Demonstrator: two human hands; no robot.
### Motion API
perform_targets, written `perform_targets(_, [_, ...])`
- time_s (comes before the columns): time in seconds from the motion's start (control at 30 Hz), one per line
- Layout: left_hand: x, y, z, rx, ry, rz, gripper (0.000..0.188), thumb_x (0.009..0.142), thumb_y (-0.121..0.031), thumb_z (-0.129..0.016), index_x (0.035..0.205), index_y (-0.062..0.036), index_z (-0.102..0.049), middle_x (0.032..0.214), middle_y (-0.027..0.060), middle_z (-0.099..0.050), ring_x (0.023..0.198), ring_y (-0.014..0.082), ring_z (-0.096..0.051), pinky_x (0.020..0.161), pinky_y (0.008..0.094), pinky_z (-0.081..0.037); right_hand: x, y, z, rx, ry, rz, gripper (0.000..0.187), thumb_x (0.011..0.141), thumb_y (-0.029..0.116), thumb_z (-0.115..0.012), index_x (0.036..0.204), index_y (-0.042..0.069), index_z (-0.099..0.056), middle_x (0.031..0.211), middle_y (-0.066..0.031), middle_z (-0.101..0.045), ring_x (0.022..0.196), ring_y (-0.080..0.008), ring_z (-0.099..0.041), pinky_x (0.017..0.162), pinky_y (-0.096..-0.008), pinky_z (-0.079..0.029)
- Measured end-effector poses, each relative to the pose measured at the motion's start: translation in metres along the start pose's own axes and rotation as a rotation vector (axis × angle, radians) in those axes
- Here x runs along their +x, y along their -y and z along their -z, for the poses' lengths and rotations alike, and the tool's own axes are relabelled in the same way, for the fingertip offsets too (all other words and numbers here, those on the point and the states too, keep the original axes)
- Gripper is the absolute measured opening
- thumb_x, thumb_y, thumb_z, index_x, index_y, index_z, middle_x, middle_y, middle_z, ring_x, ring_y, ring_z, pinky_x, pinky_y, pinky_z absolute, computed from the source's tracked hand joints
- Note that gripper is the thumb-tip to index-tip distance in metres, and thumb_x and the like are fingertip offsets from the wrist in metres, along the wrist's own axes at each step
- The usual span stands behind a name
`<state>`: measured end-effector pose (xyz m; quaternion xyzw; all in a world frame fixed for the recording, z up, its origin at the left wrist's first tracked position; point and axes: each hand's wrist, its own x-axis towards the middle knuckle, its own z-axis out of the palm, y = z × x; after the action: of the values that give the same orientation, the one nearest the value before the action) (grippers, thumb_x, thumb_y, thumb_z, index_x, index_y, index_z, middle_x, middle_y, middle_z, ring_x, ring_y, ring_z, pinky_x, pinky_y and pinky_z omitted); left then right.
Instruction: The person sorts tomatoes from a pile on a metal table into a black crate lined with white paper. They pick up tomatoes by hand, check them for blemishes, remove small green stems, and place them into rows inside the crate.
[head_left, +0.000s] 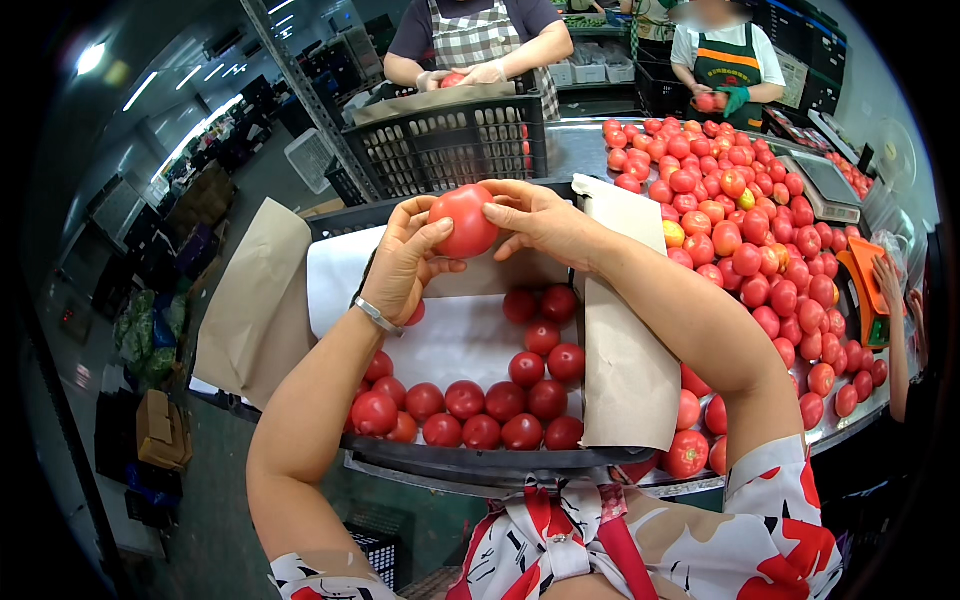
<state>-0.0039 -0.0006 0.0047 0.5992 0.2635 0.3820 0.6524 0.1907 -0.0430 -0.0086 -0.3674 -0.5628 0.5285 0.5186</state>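
Note:
Between my two hands, above a paper-lined crate, is a large red tomato (pixel 463 221). My left hand (pixel 405 245) curls round its left side, with the thumb across the front. From the right, my right hand (pixel 535 222) touches it with thumb and fingertips. Below lies the dark crate (pixel 470 458), lined with white paper (pixel 460 320) and brown paper flaps (pixel 632 370). Several red tomatoes (pixel 485 400) sit in it along the near side and up the right side. A few more show at its left, partly under my left wrist.
Many loose tomatoes (pixel 745 230) cover the metal table to the right, with a scale (pixel 825 190) and an orange device (pixel 862 290) beyond. A black crate (pixel 445 150) stands ahead. Two co-workers (pixel 475 45) handle tomatoes across the table; another person's hand (pixel 888 280) reaches in at right.

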Motion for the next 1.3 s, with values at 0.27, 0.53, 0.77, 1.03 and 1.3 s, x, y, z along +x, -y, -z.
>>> perform_targets(0.27, [0.001, 0.002, 0.0, 0.05, -0.033, 0.019, 0.034, 0.084, -0.024, -0.059, 0.11, -0.0084, -0.043, 0.107, 0.0107, -0.05, 0.085, 0.0203, -0.059, 0.064, 0.0316, -0.053, 0.0, -0.002, 0.0, -0.034, 0.028, 0.018, 0.056, 0.088, 0.026, -0.056, 0.13, -0.004, -0.034, 0.118, -0.0169, -0.049, 0.102, -0.0208, -0.053, 0.069, -0.0262, -0.054])
perform_targets(0.53, [0.003, 0.009, 0.001, -0.039, -0.031, 0.073, 0.032, 0.086, -0.025, -0.056, 0.108, -0.0063, -0.041, 0.105, 0.0127, -0.05, 0.084, 0.0251, -0.06, 0.065, 0.0362, -0.056, 0.002, -0.002, 0.001, -0.051, -0.073, -0.058, 0.05, 0.091, 0.029, -0.05, 0.127, -0.004, -0.039, 0.114, -0.0155, -0.052, 0.096, -0.0201, -0.057, 0.069, -0.0267, -0.054])
perform_targets(0.77, [0.0, 0.004, -0.004, -0.038, 0.028, 0.198, 0.041, 0.086, -0.023, -0.055, 0.117, -0.0043, -0.037, 0.112, 0.0141, -0.048, 0.094, 0.0269, -0.059, 0.069, 0.0382, -0.056, 0.001, -0.001, 0.002, -0.124, -0.128, -0.05, 0.045, 0.09, 0.029, -0.051, 0.12, -0.005, -0.047, 0.103, -0.0126, -0.058, 0.082, -0.0155, -0.058, 0.06, -0.0247, -0.05])
perform_targets(1.03, [-0.004, 0.007, -0.01, 0.058, 0.135, 0.193, 0.059, 0.081, -0.02, -0.061, 0.13, -0.0085, -0.03, 0.12, 0.0115, -0.044, 0.1, 0.0242, -0.057, 0.072, 0.0363, -0.055, 0.002, -0.006, 0.003, -0.188, -0.055, -0.014, 0.037, 0.09, 0.028, -0.052, 0.114, 0.001, -0.054, 0.102, -0.0092, -0.059, 0.088, -0.0143, -0.056, 0.068, -0.0265, -0.048])
perform_targets(1.3, [-0.003, 0.007, -0.01, 0.027, 0.147, 0.168, 0.054, 0.083, -0.027, -0.057, 0.127, -0.0094, -0.031, 0.119, 0.0146, -0.045, 0.094, 0.0274, -0.06, 0.071, 0.0358, -0.056, 0.0, -0.003, 0.001, -0.173, -0.055, 0.046, 0.04, 0.087, 0.027, -0.058, 0.116, -0.001, -0.053, 0.105, -0.0104, -0.058, 0.093, -0.0156, -0.055, 0.076, -0.0276, -0.046])
